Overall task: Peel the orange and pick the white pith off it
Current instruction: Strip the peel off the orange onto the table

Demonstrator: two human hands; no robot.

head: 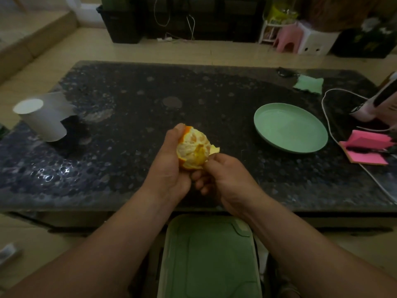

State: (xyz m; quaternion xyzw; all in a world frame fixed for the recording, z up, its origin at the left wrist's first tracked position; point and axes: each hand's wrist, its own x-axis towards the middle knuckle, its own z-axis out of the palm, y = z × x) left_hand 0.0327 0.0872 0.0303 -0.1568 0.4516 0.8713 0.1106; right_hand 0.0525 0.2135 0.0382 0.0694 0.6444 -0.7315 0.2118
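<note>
Above the table, the left hand grips the half-peeled orange, hiding its left side; at four o'clock the right hand pinches a peel flap.

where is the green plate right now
In the head view the green plate lies on the right half of the dark table, right of the orange, with the white cable curving past its right edge.

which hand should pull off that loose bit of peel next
Probably the right hand: it pinches the peel flap sticking out at the orange's right side, while the left hand is wrapped round the orange, steadying it.
</note>
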